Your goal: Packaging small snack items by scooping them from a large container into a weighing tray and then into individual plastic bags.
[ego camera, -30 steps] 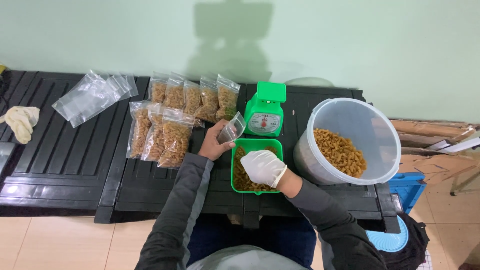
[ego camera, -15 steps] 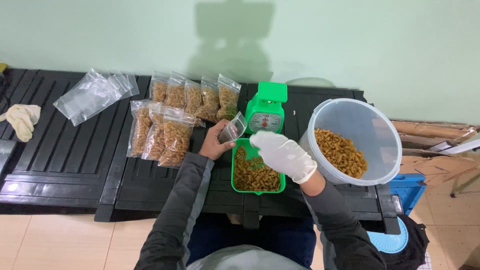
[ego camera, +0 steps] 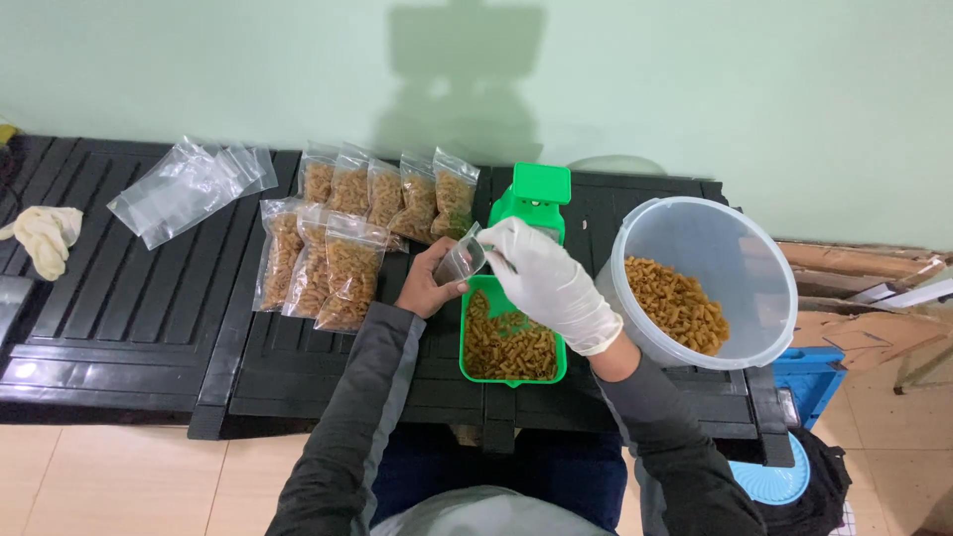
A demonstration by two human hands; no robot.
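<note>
My bare left hand [ego camera: 425,282] holds a small clear plastic bag [ego camera: 461,258] open above the far edge of a green tray [ego camera: 465,369] of brown pasta-shaped snacks. My right hand [ego camera: 546,278], in a white glove, is at the bag's mouth with its fingers bunched, apparently on some snacks that I cannot see. A green kitchen scale [ego camera: 537,195] stands just behind the hands, partly hidden by the glove.
Several filled snack bags [ego camera: 347,238] lie left of the tray, empty clear bags [ego camera: 189,189] farther left, a cloth [ego camera: 45,238] at the far left. A large clear bucket of snacks [ego camera: 695,288] stands right. Everything sits on a black slatted table [ego camera: 129,318].
My gloved right hand rose out of the green tray and moved up and left to the mouth of the bag. My left hand with the bag stayed still.
</note>
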